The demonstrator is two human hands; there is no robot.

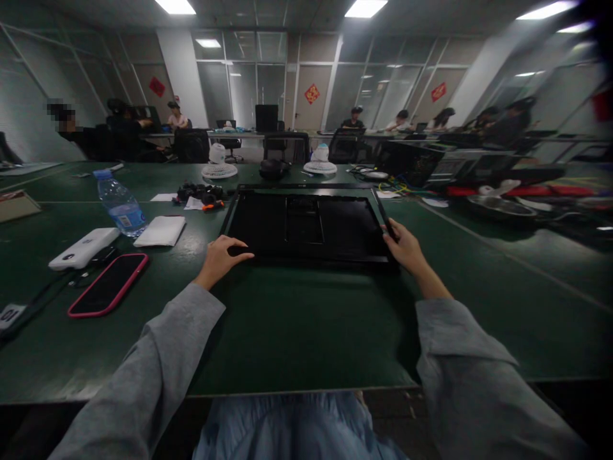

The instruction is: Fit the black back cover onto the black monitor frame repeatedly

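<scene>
A shallow black monitor casing [258, 220] lies in front of me on the green table, with a rectangular recess in its middle. A thin black bezel frame [306, 186] runs around it, and its far edge shows beyond the casing. My left hand [223, 259] pinches the near left corner, thumb and forefinger around the edge. On the right side, my right hand [403, 246] grips the frame's edge, thumb on top and fingers around the outside. I cannot tell whether frame and casing are fastened together.
Left on the green table [306, 332] are a water bottle [122, 207], a pink-edged phone [109, 285], a white power bank [83, 248] and a tissue pack [160, 230]. Small white fans [320, 160] stand behind. Cables and a metal pan [500, 207] sit right. People sit at far desks.
</scene>
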